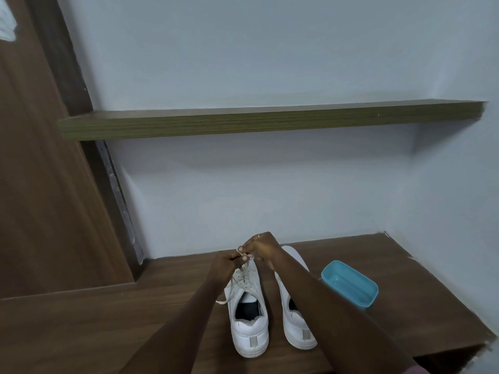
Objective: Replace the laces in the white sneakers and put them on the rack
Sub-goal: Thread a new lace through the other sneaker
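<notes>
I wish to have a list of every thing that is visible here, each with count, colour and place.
white low-top sneakers: two, white, side by side on the brown wooden counter
cream flat shoelace: one, cream, threaded in the left-side sneaker
blue rectangular plastic tub: one, blue, right of the sneakers
olive-brown wooden wall shelf: one, olive-brown, above the counter
brown wooden panel: one, brown, far left
left hand: one, pinches the shoelace
right hand: one, pinches the shoelace
</notes>
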The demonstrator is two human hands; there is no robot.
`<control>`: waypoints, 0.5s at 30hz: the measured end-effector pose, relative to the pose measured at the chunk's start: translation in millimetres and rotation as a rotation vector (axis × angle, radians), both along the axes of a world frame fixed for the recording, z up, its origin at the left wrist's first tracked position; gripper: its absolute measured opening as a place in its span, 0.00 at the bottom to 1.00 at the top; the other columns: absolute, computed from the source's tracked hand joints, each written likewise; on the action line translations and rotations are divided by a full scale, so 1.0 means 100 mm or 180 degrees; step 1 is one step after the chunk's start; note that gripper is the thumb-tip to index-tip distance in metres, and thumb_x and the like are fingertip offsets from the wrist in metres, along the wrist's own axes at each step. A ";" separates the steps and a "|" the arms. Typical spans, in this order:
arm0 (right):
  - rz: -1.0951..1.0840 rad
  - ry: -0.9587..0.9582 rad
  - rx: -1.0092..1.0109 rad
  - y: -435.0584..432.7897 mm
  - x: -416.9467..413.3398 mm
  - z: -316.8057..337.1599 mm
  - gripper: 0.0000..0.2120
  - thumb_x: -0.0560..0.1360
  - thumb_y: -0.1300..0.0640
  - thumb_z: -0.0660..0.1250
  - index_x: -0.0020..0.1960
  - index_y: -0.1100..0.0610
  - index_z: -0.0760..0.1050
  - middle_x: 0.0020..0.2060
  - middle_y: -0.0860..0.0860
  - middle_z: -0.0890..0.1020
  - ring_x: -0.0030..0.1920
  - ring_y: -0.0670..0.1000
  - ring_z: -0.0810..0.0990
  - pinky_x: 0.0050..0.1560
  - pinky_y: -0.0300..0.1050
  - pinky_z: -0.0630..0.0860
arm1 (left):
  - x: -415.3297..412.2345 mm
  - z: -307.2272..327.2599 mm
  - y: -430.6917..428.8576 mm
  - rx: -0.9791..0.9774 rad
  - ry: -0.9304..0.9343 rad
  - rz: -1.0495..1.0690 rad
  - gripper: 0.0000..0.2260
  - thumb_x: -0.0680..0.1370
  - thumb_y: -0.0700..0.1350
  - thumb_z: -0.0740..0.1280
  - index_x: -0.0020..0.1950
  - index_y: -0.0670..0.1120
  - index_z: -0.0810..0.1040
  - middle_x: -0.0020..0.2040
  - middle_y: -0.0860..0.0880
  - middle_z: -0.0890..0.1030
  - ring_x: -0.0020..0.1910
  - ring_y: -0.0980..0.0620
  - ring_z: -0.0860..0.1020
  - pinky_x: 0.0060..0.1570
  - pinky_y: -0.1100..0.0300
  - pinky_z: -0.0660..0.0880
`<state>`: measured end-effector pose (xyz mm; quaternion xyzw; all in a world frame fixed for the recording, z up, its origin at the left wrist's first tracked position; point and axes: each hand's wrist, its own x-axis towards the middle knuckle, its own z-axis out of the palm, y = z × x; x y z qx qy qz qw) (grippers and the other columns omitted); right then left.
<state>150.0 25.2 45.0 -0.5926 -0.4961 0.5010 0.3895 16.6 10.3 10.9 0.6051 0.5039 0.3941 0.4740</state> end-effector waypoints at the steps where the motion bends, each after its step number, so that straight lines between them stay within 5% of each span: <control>1: 0.0023 0.0027 -0.0039 0.01 0.00 -0.01 0.07 0.66 0.65 0.75 0.32 0.59 0.79 0.32 0.53 0.81 0.29 0.44 0.75 0.29 0.36 0.67 | 0.01 0.00 -0.01 -0.0030 0.0005 0.0064 0.10 0.77 0.34 0.64 0.37 0.41 0.77 0.22 0.60 0.71 0.23 0.64 0.67 0.27 0.74 0.63; 5: 0.0195 0.0236 -0.0158 -0.02 0.04 -0.06 0.06 0.71 0.64 0.72 0.38 0.60 0.76 0.38 0.55 0.82 0.39 0.49 0.80 0.38 0.39 0.76 | 0.01 -0.03 0.00 -0.0254 -0.0141 0.0387 0.14 0.78 0.38 0.64 0.32 0.45 0.74 0.22 0.58 0.70 0.22 0.63 0.66 0.28 0.67 0.63; 15: 0.0007 -0.0255 0.0249 -0.04 0.09 -0.11 0.05 0.70 0.72 0.70 0.37 0.65 0.77 0.31 0.56 0.80 0.31 0.50 0.81 0.37 0.40 0.82 | 0.00 -0.06 0.01 -0.0368 -0.0392 0.0791 0.15 0.76 0.42 0.66 0.28 0.43 0.73 0.23 0.52 0.71 0.24 0.55 0.68 0.30 0.60 0.63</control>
